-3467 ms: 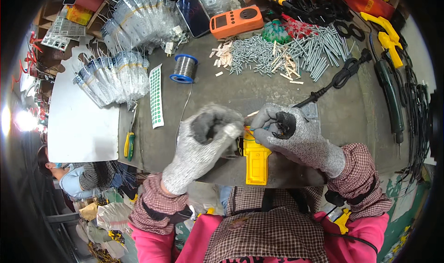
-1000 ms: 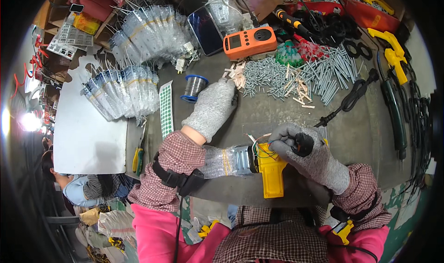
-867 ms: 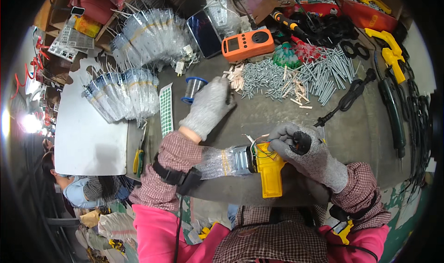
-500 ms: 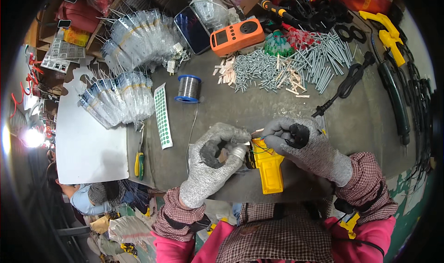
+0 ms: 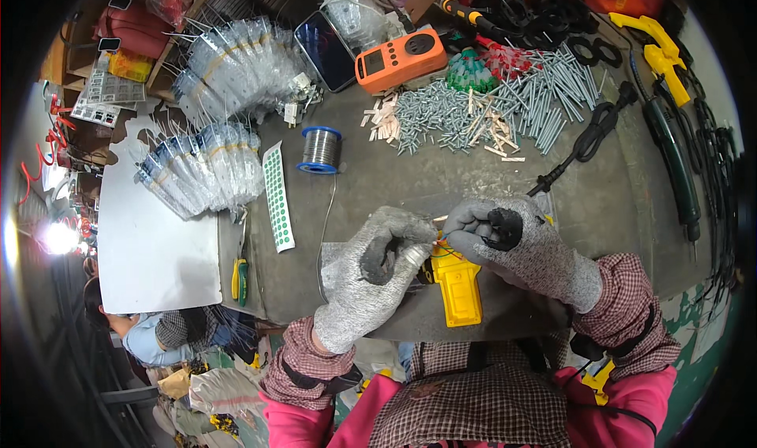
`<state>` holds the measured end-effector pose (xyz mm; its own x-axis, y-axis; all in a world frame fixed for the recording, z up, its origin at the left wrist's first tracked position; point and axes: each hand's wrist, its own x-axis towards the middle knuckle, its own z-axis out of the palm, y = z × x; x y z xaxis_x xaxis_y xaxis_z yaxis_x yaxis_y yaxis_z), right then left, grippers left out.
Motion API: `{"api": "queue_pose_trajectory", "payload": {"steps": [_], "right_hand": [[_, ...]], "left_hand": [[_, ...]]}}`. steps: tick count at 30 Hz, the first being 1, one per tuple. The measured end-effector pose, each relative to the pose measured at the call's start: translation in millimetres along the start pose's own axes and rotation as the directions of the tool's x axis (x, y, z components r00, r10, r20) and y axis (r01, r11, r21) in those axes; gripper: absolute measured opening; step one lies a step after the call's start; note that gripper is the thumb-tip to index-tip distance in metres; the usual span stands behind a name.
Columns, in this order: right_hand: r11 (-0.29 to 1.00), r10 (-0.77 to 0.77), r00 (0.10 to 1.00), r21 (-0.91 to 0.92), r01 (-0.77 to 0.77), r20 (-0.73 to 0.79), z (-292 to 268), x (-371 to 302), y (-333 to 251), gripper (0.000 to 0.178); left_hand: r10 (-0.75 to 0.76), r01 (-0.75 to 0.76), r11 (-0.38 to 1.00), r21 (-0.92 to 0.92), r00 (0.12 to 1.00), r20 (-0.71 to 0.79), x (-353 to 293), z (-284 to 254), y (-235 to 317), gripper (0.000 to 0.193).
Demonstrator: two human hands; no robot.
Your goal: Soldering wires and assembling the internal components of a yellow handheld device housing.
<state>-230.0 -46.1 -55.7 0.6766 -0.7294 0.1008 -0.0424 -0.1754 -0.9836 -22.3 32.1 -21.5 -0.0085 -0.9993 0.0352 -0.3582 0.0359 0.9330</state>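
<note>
My hands meet over the wires (image 5: 450, 252): the right (image 5: 509, 231) pinches them in closed fingertips, while the left (image 5: 377, 263) has its fingers drawn narrow just beside, and I cannot tell whether it grips anything. The wiring looks unfinished to me, since the strands lie loose outside the yellow housing (image 5: 459, 292) with no cover over them; whether any joint is made is hidden by the gloves. The housing sits near the bench's (image 5: 394, 192) front edge, plain plastic, blocky, its upper end partly covered by my fingers.
</note>
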Motion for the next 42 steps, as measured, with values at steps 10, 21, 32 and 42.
{"api": "queue_pose_trajectory", "payload": {"steps": [10,21,32,42], "right_hand": [[0.997,0.074,0.996,0.019,-0.075,0.051,-8,5,-10,0.015],[0.984,0.075,0.993,0.156,-0.088,0.089,-11,5,-1,0.023],[0.987,-0.072,0.997,-0.141,0.075,0.029,-9,6,9,0.018],[0.999,-0.041,0.997,-0.01,0.041,0.065,-10,5,6,0.027]], "left_hand": [[0.252,-0.24,0.911,0.336,0.968,0.01,7,11,4,0.016],[0.048,-0.063,0.986,0.154,0.994,0.098,21,-4,9,0.016],[0.266,-0.298,0.905,0.303,0.953,0.144,11,8,9,0.018],[0.249,-0.28,0.897,0.343,0.959,0.131,25,0,2,0.02]]}}
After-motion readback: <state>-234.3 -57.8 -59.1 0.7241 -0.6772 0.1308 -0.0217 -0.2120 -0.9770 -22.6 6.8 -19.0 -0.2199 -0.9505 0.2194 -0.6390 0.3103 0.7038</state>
